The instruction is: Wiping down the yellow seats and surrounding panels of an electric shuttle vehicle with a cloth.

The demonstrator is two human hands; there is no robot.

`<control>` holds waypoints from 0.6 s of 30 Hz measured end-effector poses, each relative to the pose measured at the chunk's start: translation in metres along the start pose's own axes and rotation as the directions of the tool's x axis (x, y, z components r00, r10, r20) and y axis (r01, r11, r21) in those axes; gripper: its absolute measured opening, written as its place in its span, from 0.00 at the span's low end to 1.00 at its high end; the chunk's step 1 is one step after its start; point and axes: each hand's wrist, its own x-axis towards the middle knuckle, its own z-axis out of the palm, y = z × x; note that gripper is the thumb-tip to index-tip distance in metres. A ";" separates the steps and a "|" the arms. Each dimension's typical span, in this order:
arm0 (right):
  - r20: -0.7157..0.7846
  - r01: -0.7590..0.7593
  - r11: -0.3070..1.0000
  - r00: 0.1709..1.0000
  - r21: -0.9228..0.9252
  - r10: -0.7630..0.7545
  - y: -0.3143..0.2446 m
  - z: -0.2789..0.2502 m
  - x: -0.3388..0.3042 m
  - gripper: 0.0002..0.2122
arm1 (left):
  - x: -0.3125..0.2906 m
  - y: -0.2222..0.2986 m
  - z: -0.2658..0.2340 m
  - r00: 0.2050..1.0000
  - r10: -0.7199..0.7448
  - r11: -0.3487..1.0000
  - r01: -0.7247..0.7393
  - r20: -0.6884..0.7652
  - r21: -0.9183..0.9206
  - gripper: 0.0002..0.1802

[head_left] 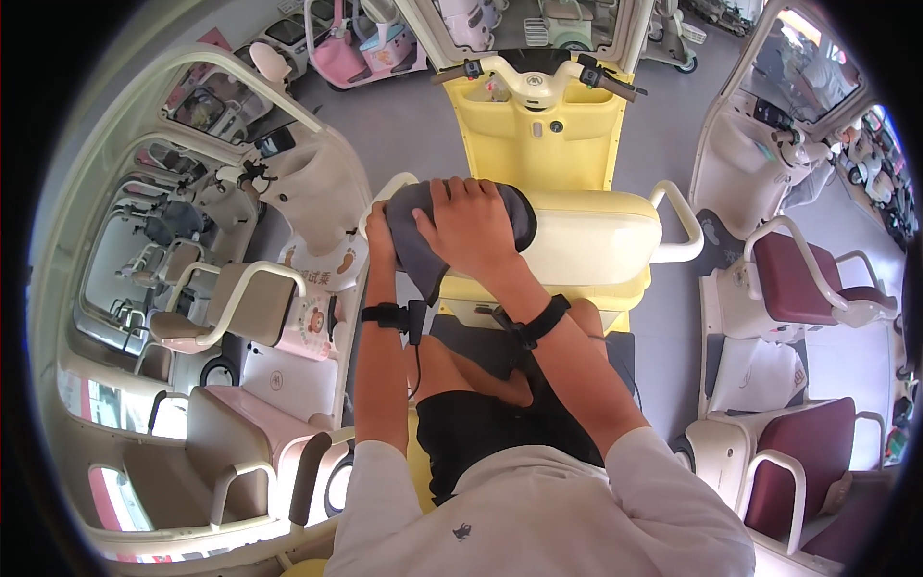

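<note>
Centre frame: right hand (468,229) flat, fingers spread, pressing down on a grey cloth (423,240) lying on the front end of the cream scooter seat (586,236). Left hand (381,229) mostly hidden at the cloth's left edge, seems to clutch it; how far it is closed, can't tell. Both wrists carry black straps. Yellow scooter body (538,144) with handlebars (535,79) sits top centre; dark red seats (793,279) at right.

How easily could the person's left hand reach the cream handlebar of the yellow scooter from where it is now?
Probably yes. The left hand grips the grey cloth at the cream seat's front end, and the space up to the cream handlebar looks open, though it would mean leaning forward.
</note>
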 end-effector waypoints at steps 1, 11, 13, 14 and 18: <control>-0.038 0.012 0.999 0.999 0.036 -0.011 0.016 0.002 -0.007 0.17 | -0.013 0.023 0.014 0.999 0.051 0.984 -0.050 -0.007 0.169 0.14; 0.067 -0.122 0.970 0.992 0.209 0.110 0.070 -0.078 -0.042 0.17 | -0.078 0.212 0.008 0.877 0.475 0.828 -0.471 0.067 0.302 0.15; 0.061 -0.197 0.966 0.980 0.168 0.190 0.085 -0.094 -0.054 0.15 | -0.093 0.227 0.027 0.784 0.610 0.668 -0.587 0.115 0.457 0.15; 0.067 -0.255 0.953 0.967 0.166 0.247 0.089 -0.101 -0.058 0.15 | -0.090 0.232 0.026 0.792 0.602 0.675 -0.575 0.105 0.463 0.15; 0.083 -0.178 0.980 0.982 0.083 0.172 0.094 -0.105 -0.058 0.15 | -0.065 0.252 0.021 0.878 0.176 0.792 -0.395 0.445 0.466 0.21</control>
